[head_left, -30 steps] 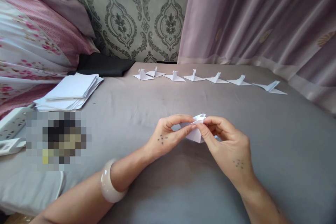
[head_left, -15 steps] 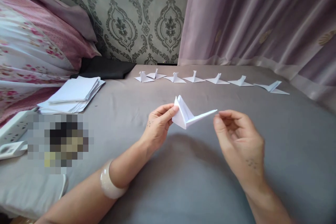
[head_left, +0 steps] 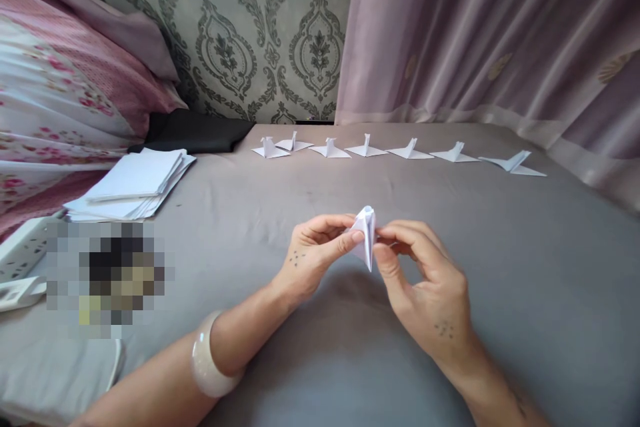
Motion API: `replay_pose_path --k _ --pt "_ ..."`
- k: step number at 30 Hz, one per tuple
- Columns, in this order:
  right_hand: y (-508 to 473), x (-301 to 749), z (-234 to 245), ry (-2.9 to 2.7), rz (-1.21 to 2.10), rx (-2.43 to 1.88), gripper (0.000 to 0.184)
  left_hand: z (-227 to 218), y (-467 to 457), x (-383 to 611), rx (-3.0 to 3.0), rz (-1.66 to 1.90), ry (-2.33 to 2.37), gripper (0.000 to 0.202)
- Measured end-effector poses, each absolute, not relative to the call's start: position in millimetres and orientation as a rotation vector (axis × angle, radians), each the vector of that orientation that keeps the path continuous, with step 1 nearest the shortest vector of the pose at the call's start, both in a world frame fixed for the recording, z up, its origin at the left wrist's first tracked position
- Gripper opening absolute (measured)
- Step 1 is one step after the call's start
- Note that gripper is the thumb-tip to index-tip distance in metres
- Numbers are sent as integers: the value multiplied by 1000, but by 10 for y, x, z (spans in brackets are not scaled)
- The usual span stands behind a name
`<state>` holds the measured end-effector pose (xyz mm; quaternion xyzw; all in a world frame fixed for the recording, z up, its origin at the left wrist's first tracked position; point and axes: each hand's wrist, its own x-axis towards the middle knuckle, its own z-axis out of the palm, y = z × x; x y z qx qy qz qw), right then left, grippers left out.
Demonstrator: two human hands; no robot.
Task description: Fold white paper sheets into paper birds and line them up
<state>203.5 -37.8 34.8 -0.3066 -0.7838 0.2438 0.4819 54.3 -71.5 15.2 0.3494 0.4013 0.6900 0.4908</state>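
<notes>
A white folded paper bird is held up above the grey sheet, seen nearly edge-on with its layers close together and its point downward. My left hand pinches it from the left, thumb on the near face and fingers behind. My right hand is at its right edge, with curled index finger and thumb tips against or very close to the paper. Behind the hands, several finished-looking white paper birds stand in a row on the sheet, their wings spread flat.
At the left lies a stack of white paper sheets, with a black folded item behind it. A white power strip and a blurred-out patch are nearer me. A patterned wall and mauve curtain bound the far side.
The paper bird has turned and its long outstretched flap has swung in against the body. My right hand has moved left to the paper's edge.
</notes>
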Motion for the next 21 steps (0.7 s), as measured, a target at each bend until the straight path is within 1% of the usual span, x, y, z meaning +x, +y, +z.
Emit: replay_pose_path --k 3,9,14,18,21 --pt "-408 2018 344 -1950 446 -713 25 135 -722 530 876 1675 969 13" --pt "-424 1990 289 -1940 268 -635 33 190 -764 494 1141 1729 975 12" --pt "-404 2017 272 -1948 290 -537 36 264 -791 437 1434 1762 1014 13" --pt "-384 2033 276 -1916 314 -552 36 274 -804 409 1576 1764 1034 11" --pt "-377 2044 291 -1917 296 -551 37 297 -807 397 1693 1753 1026 12"
